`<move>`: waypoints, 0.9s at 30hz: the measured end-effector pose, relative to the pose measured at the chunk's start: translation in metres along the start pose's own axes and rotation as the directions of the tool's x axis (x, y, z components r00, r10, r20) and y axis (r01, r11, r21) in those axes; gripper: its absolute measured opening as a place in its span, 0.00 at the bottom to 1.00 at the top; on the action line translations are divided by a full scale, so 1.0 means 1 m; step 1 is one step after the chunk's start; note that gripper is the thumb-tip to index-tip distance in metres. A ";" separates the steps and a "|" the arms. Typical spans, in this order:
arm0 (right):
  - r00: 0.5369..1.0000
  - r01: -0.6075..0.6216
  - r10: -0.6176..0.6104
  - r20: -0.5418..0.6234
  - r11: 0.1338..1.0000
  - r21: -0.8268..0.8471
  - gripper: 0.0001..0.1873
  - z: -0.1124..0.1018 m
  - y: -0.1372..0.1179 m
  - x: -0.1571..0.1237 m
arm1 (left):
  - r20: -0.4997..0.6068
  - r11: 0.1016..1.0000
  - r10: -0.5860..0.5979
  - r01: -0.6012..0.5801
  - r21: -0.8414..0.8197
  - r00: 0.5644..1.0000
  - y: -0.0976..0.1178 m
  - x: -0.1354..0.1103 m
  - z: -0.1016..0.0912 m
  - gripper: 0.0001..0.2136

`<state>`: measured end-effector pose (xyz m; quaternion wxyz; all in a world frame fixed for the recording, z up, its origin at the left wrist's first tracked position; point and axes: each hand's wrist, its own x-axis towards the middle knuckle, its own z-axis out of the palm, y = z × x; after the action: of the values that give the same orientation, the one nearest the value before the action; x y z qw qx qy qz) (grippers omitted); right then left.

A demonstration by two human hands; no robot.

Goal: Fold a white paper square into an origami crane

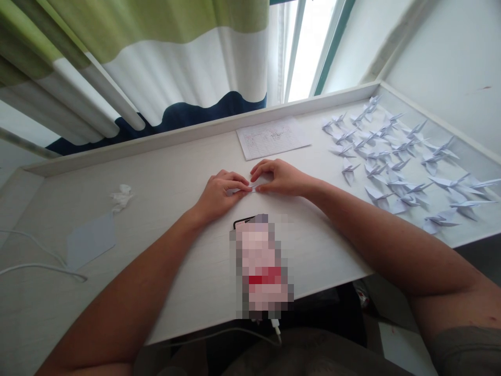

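Note:
My left hand [223, 196] and my right hand [277, 177] meet over the white desk [164, 177], with their fingertips pinching a small, narrow piece of folded white paper [250, 188]. Much of that paper is hidden by my fingers, so its full shape cannot be made out. Several finished white origami cranes [395, 156] are spread across the desk to the right of my right hand.
A printed sheet with a table [273, 137] lies at the back edge. Nearby are a phone under a pixelated patch [260, 266], a crumpled tissue [121, 197], a pale blue paper [92, 240] and a white cable [43, 266]. A raised rim [188, 138] bounds the desk's back.

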<state>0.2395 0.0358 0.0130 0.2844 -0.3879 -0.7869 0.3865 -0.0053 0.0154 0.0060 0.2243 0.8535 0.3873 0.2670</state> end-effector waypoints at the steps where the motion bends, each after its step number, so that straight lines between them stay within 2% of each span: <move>1: 1.000 0.004 -0.004 0.008 1.000 -0.009 0.10 -0.001 0.000 0.000 | 0.001 1.000 0.001 -0.001 0.002 1.000 0.000 0.000 0.000 0.08; 4: 1.000 -0.005 0.005 0.029 1.000 0.016 0.11 -0.003 -0.001 -0.001 | 0.004 1.000 0.004 -0.004 0.011 1.000 -0.001 0.000 0.000 0.08; 9: 0.988 -0.147 0.152 -0.009 0.967 0.209 0.09 -0.007 0.001 -0.004 | 0.004 1.000 0.012 -0.012 0.013 1.000 -0.002 0.000 0.001 0.08; 19: 0.999 0.016 -0.016 0.029 1.000 0.004 0.10 -0.006 0.003 -0.004 | -0.002 1.000 0.004 -0.004 0.009 1.000 -0.002 0.000 0.002 0.07; 27: 0.999 0.016 -0.013 0.048 0.998 -0.053 0.12 -0.002 0.000 -0.004 | 0.011 1.000 -0.006 0.006 0.020 1.000 -0.002 0.001 0.002 0.07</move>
<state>0.2434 0.0329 0.0136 0.2580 -0.3804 -0.8063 0.3723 -0.0047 0.0165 0.0036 0.2184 0.8560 0.3913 0.2577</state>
